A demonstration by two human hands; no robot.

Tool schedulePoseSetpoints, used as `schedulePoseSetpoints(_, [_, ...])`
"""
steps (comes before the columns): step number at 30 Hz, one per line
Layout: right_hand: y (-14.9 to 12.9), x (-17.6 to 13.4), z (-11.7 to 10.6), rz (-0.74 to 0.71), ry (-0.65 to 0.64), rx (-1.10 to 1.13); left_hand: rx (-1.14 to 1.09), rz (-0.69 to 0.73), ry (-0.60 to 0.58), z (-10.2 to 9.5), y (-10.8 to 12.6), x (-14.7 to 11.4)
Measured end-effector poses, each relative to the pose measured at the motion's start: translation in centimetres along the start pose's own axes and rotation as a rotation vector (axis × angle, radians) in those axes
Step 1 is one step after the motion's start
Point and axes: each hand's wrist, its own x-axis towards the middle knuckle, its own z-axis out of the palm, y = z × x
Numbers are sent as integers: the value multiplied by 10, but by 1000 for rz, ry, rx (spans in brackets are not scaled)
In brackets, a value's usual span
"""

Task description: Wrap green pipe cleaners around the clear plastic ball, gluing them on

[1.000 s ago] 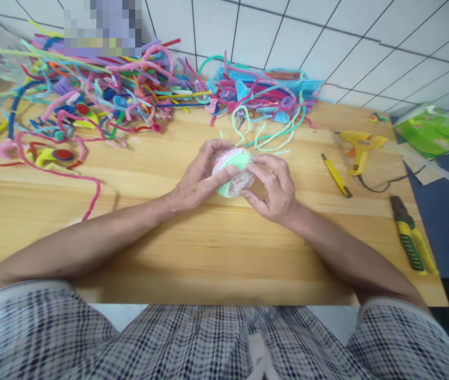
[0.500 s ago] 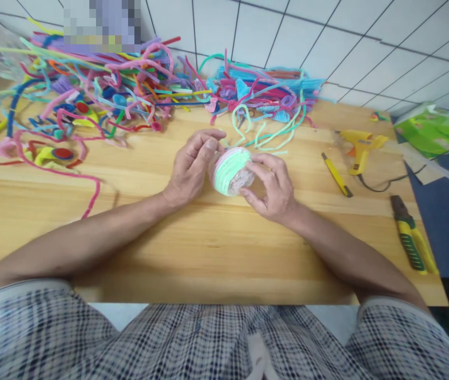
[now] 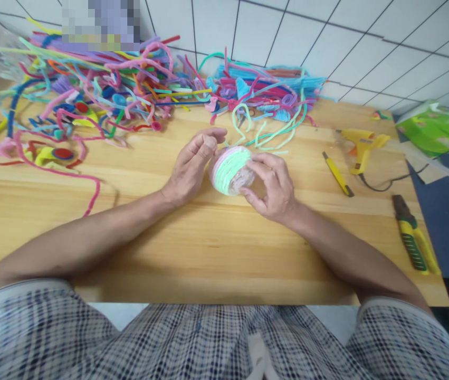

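Between my hands is a clear ball (image 3: 232, 171) wrapped in mint green and pink pipe cleaner; its lower right side shows bare, see-through plastic. My right hand (image 3: 274, 187) grips the ball from the right, fingers on top and thumb below. At the ball's upper left, my left hand (image 3: 192, 163) has its thumb pressed against the fingers. Whatever may be in that pinch is too small or hidden to name. Loose mint green pipe cleaners (image 3: 275, 137) lie on the table just behind the ball.
A heap of coloured pipe cleaners (image 3: 101, 89) covers the back left of the wooden table (image 3: 208, 253). Blue and magenta bundles (image 3: 271, 84) lie by the tiled wall. On the right are a utility knife (image 3: 337, 174), yellow glue gun (image 3: 362, 148), pliers (image 3: 412, 237) and green packet (image 3: 433, 129).
The ball has turned very slightly in my right hand's grip. Both hands stay almost in the same place.
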Motion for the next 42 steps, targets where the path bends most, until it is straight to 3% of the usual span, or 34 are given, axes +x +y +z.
schedulePoseSetpoints(17, [2, -1, 0, -4, 5, 13, -93, -125, -86, -4, 1, 7])
schedulePoseSetpoints(31, [2, 0, 0, -18, 21, 3, -160, -204, 50, -7, -11, 9])
schedulePoseSetpoints(35, [1, 0, 0, -2, 4, 12, -37, -44, 61, -1, 9, 6])
schedulePoseSetpoints(42, [1, -1, 2, 2, 17, 41, 277, 378, -199, 9, 45, -15])
